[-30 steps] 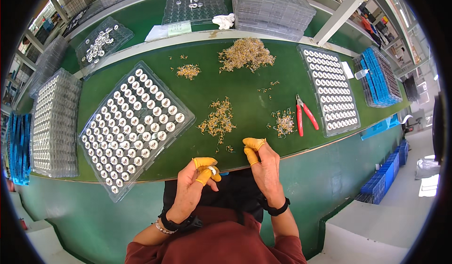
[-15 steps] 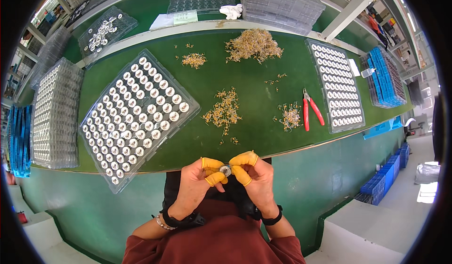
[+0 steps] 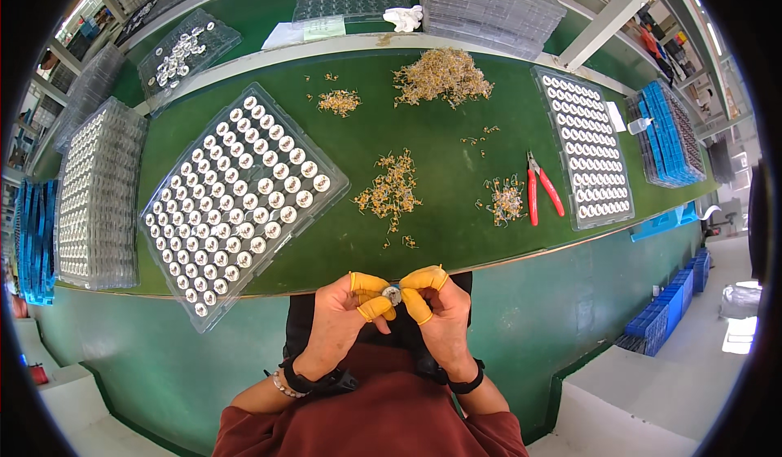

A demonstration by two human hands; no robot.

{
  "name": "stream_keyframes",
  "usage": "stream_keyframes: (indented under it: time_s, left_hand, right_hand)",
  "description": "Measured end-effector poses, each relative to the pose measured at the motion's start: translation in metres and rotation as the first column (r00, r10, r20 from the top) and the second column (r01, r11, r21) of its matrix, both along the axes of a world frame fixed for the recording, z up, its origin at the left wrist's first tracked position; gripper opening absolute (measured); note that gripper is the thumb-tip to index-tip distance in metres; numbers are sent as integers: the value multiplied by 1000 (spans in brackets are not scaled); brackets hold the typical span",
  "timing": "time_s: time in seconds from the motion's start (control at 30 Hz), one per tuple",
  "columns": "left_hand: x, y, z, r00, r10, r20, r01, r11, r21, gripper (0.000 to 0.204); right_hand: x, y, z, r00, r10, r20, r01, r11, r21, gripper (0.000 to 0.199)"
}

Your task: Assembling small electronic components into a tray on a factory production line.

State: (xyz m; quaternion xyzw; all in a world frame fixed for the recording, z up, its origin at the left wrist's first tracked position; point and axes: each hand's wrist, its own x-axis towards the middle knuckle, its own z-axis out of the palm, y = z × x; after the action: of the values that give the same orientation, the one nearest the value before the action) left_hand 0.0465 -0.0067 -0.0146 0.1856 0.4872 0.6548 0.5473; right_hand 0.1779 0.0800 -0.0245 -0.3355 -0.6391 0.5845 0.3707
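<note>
Just past the table's front edge, a small round silver metal part is held between both hands. My left hand pinches its left side, with yellow finger covers on the fingertips and thumb. From the other side, my right hand closes its covered thumb and index finger at the part's right edge. Whether a tiny component sits in the right fingertips is hidden. Ahead lie loose piles of small yellow-orange wire-legged components. A clear tray of round silver parts lies tilted at left, its corner over the table edge.
Red-handled cutters lie at right beside a small component pile. Another filled tray is farther right, near blue trays. Stacked trays stand at far left. A large component heap sits at the back.
The hands keep nearly the same hold on the round metal part, with only slight finger movement. The whole view has shifted a little; nothing on the table has visibly moved.
</note>
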Motion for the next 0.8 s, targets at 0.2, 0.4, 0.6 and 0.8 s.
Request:
stream_keyframes:
  time_s: [0.2,0.4,0.6,0.8]
  left_hand:
    - [2,-1,-2,1000,24,8,-25,999,26,14]
    - [1,0,-2,1000,13,-8,-13,1000,20,14]
    - [1,1,1,1000,10,3,-10,1000,8,14]
    - [0,-1,-3,1000,23,2,-23,1000,21,15]
  right_hand:
    - [-5,-2,7,990,-91,110,34,897,440,22]
    - [-4,-3,0,994,-86,64,46,884,464,21]
    - [-2,-6,-6,999,-37,-2,36,989,142,19]
    - [-7,-5,0,989,-120,90,43,803,594,21]
